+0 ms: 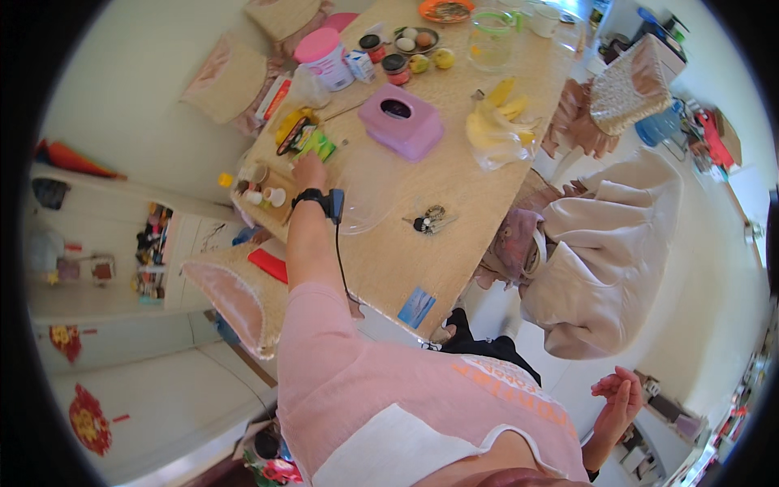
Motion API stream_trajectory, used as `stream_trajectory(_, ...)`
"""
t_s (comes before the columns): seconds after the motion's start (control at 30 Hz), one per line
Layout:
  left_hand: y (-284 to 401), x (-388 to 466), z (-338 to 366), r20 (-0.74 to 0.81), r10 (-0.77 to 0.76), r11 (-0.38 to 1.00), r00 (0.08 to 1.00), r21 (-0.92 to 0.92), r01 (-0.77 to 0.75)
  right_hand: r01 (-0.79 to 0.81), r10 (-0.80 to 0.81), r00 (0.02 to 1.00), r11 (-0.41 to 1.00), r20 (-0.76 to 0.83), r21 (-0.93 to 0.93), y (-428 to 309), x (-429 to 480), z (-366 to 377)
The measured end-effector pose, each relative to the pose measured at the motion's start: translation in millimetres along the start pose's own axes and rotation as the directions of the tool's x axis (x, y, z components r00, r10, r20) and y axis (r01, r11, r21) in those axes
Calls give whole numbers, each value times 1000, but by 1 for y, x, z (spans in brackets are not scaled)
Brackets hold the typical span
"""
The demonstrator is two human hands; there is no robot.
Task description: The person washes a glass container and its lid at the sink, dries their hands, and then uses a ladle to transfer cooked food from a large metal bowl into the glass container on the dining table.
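Observation:
My left hand (310,170), with a black strap and a small device at its wrist, reaches over the table to a green plastic packet (316,145). Its fingers close on the packet's near edge; the fingertips are partly hidden. Just beyond lies a yellow and dark packet (296,125). Nearer to me, a wooden tray (281,210) holds several small bottles and jars. A clear plastic lid or sheet (365,204) rests to the right of my wrist. Away from the table at the lower right, my right hand (619,399) is raised, empty, its fingers apart and slightly bent.
On the table (371,262) stand a purple tissue box (401,125), bagged bananas (496,125), a pink-lidded tub (325,61) and a glass jug (490,42). Keys (429,222) and a blue card (417,307) lie nearer. Covered chairs (237,292) and a draped pale garment (608,255) flank the table.

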State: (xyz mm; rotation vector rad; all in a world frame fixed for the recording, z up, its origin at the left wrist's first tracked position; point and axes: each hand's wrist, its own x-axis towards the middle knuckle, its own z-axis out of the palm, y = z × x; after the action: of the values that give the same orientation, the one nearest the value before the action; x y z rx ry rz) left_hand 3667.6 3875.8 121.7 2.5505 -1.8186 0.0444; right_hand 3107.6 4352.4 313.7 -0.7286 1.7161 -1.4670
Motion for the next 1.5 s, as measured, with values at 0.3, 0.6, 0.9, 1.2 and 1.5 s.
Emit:
stream_trajectory(0.3, 2, 1, -38, -393, -16, 999, 919, -42, 0, -26, 26, 999, 1000, 32, 5, -6, -8, 19)
stream_trajectory(0.6, 72, -193, -162, -555, 419, 496, 719, -524, -693, -65, 26, 912, 995, 410, 81, -4, 9, 20)
stream_trajectory(0.9, 275, -452, -229, -716, 697, -434, -28, -391, -812, 128, -276, 841, 937, 464, 325, 6, 24, -44)
stream_trajectory(1.2, 436, -620, -237, -586, 805, -425, -87, -469, -774, 346, -461, 859, 844, 224, 409, 38, 39, -259)
stream_trajectory(1.5, 576, -704, -222, -533, 838, -470, -117, -595, -652, 409, -463, 875, 864, 142, 293, 64, 68, -374)
